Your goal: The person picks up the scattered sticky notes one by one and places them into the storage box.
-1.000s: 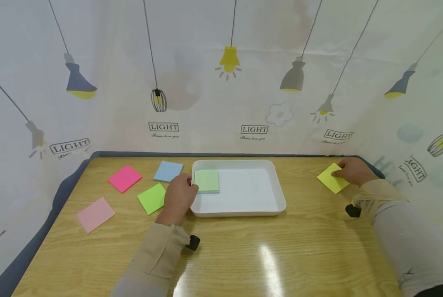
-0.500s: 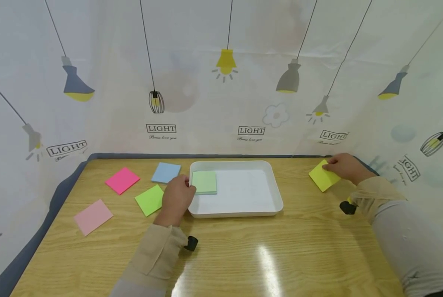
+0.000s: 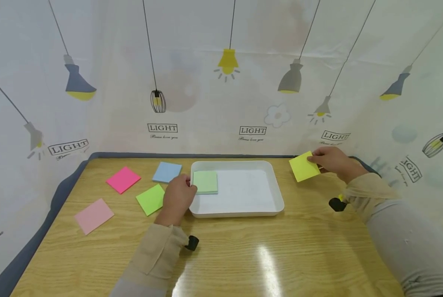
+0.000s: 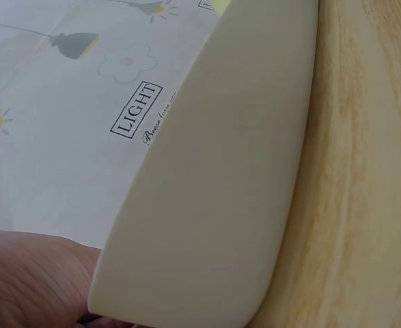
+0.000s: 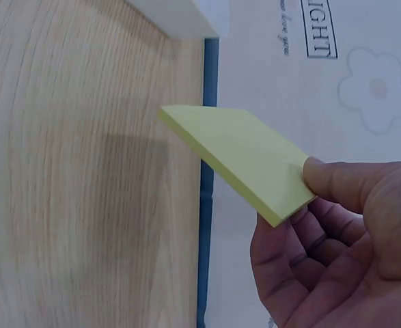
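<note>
My right hand [image 3: 330, 160] pinches a yellow sticky note pad [image 3: 304, 167] by one corner, thumb on top and fingers beneath. In the right wrist view the yellow pad [image 5: 238, 154] is raised off the table and casts a shadow. My left hand [image 3: 177, 198] grips the left rim of a white tray [image 3: 249, 187], its thumb and fingers at the edge; the left wrist view shows the tray's outer wall [image 4: 214, 171] close up, with part of the hand [image 4: 33, 280]. A light green sticky note pad [image 3: 205, 181] lies inside the tray at its left end, on something bluish.
Left of the tray, a blue pad [image 3: 167, 171], a bright green pad [image 3: 150, 199], a hot pink pad [image 3: 123, 180] and a pale pink pad [image 3: 94, 216] lie on the wooden table [image 3: 236, 255]. A lamp-printed curtain [image 3: 206, 103] stands behind the table.
My right hand has lifted the yellow pad and carried it left toward the tray. The left hand stays on the tray's rim, and the other pads lie as before.
</note>
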`<state>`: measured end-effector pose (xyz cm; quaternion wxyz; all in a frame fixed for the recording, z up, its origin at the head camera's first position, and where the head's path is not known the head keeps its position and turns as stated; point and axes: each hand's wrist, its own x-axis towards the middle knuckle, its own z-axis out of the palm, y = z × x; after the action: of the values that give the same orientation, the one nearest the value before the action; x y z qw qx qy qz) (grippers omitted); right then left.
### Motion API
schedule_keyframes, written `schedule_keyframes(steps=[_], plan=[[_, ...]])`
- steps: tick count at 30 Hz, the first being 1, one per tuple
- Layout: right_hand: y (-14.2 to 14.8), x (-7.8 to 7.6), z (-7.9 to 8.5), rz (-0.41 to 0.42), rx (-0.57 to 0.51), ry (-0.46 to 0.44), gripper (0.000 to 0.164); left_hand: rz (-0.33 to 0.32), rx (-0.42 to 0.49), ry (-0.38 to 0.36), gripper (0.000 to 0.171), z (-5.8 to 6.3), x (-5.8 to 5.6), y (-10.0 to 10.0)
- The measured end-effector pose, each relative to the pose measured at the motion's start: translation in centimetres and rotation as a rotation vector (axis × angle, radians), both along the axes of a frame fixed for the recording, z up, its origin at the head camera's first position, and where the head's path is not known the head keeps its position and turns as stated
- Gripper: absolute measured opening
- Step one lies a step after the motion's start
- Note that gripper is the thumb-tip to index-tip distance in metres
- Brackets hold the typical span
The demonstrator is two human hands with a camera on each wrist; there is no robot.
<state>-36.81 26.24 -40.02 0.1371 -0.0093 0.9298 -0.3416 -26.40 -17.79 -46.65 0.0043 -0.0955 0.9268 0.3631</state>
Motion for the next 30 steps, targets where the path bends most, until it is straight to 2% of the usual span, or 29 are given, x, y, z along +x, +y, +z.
schedule_keyframes(steps=[7, 14, 19, 30], plan=[[-2.7, 0.2, 0.9, 0.051, -0.107, -0.013, 0.043, 0.002, 0.004, 0.003, 0.027, 0.0, 0.1, 0.0], [-5.9, 0.1, 0.9, 0.086, -0.242, -0.058, 0.04, 0.005, 0.006, 0.011, 0.027, -0.1, 0.0, 0.0], [-8.5, -0.1, 0.3, 0.101, -0.292, -0.094, 0.037, 0.001, 0.004, 0.02, 0.029, -0.3, -0.1, -0.1], [-14.0, 0.0, -2.2, 0.055, -0.329, -0.179, 0.03, 0.01, 0.006, 0.023, 0.028, -0.5, -0.2, -0.2]])
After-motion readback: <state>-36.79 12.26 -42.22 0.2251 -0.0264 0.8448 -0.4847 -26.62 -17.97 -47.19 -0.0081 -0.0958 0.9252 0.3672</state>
